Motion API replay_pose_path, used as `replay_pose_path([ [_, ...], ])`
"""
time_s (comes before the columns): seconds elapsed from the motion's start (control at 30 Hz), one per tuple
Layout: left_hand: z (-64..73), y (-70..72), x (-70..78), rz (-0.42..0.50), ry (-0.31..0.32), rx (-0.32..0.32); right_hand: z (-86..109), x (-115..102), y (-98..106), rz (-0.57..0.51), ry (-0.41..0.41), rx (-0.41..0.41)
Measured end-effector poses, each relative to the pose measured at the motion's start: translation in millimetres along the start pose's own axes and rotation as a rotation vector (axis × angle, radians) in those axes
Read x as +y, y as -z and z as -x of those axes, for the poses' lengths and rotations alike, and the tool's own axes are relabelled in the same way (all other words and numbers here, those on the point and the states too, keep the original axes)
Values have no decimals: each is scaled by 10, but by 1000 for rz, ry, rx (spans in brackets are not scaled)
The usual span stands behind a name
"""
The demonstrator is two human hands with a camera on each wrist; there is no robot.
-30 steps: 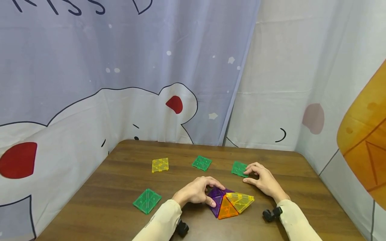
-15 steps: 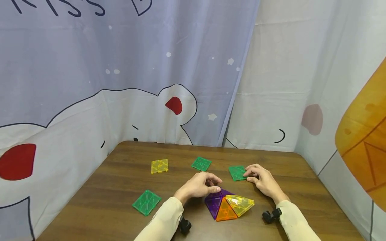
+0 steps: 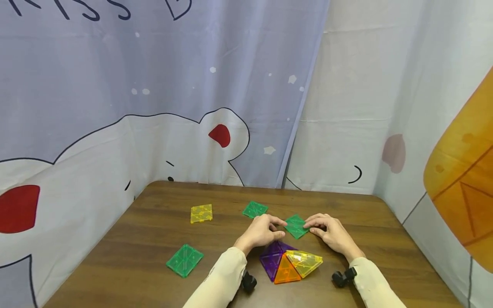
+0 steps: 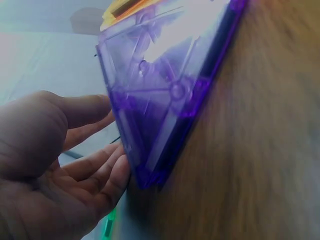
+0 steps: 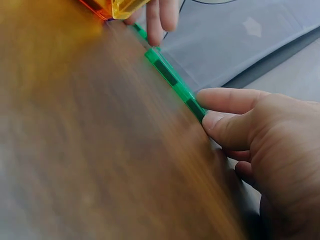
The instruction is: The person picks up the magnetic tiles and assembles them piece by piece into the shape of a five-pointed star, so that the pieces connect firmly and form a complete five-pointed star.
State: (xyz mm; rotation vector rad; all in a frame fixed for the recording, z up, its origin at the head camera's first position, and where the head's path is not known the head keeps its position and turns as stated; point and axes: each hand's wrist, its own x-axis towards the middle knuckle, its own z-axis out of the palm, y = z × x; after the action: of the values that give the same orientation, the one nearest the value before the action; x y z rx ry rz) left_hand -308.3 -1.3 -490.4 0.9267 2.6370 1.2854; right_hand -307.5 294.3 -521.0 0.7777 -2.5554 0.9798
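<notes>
A: A curtain (image 3: pixel 173 64) hangs behind the table (image 3: pixel 135 239), blue-grey and white with cartoon shapes printed on it. The table is brown wood grain. What are the hands up to?

B: The right hand (image 3: pixel 335 235) pinches the green tile (image 3: pixel 296 226) at its right corner, thumb and forefinger nearly together. The left hand (image 3: pixel 259 233) is about half open, fingers gently bent and thumb held apart; I see nothing in its grasp.

A: Does the left one touch that tile?

B: Its forefinger comes right up to the left corner. Touching or just beside, I can't tell.

A: So the tile sits between them?

B: Yes, between the fingertips of both hands, low over the table. Whether it rests there flat I can't say.

A: And close by?

B: On the person's side of it, joined edge to edge: purple triangles (image 3: pixel 271 259), an orange triangle (image 3: pixel 286 272) and a yellow triangle (image 3: pixel 302 262). The left wrist view has the purple up close, with glare across it.

A: Further out?

B: A far green tile (image 3: pixel 254 208) just beyond the left hand, a yellow square (image 3: pixel 201 213) to the left of that, and a left green tile (image 3: pixel 185 261) well apart from the rest.

A: Sleeves?

B: Pale (image 3: pixel 219 280), with a black device (image 3: pixel 248 282) at each wrist.
</notes>
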Motion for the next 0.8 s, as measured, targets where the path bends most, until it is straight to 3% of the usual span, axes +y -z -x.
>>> replay_pose_path([
  [0.6, -219, -163, -15, -118, 28, 184, -35, -53, -98, -26, -17, -12],
  [0.8, -258, -187, -15, -134, 30, 204, -26, -63, -53, -113, -60, -4],
])
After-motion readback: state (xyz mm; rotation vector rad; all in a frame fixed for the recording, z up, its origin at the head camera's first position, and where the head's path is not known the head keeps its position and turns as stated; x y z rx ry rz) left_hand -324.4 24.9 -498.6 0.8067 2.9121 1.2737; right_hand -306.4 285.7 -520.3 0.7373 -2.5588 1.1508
